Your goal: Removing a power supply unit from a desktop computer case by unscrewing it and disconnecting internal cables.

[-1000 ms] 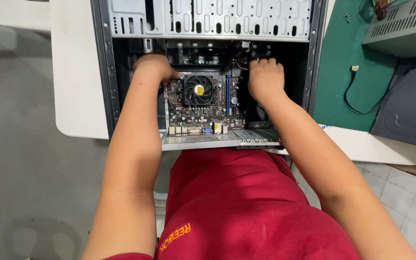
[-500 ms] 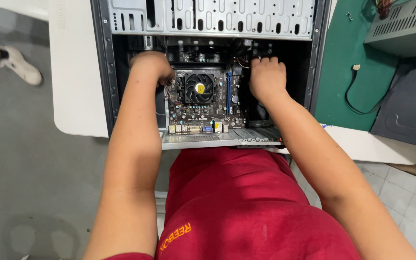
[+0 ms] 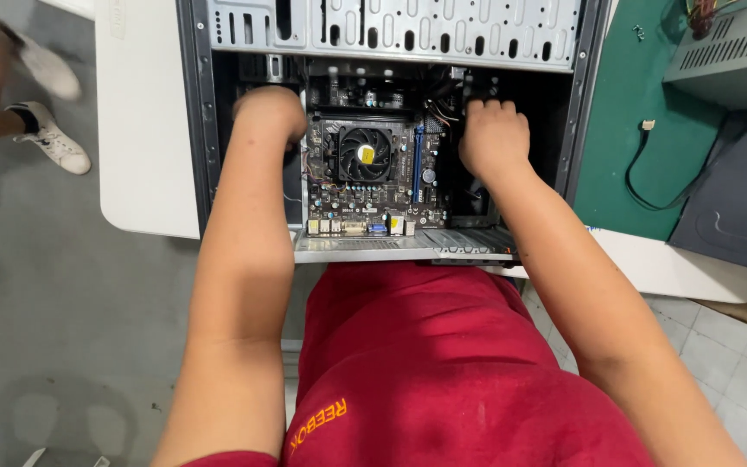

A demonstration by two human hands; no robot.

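Note:
An open computer case (image 3: 196,112) lies on a white table with its side off. Inside sits a dark motherboard (image 3: 343,203) with a black cooler fan (image 3: 365,154) in the middle. My left hand (image 3: 268,112) is curled at the motherboard's left edge, fingers tucked down out of sight. To the right of the board, my right hand (image 3: 494,137) is closed over something among the cables at the upper right of the case. What either hand grips is hidden.
A green mat (image 3: 641,130) lies to the right with a black cable (image 3: 641,186) and a grey power supply unit (image 3: 728,56). Another person's foot in a white shoe (image 3: 54,143) stands on the grey floor at left. The white table (image 3: 144,130) edge flanks the case.
Both hands have stayed in nearly the same places inside the case. Another person's shoe and leg have come into view at the left and moved closer.

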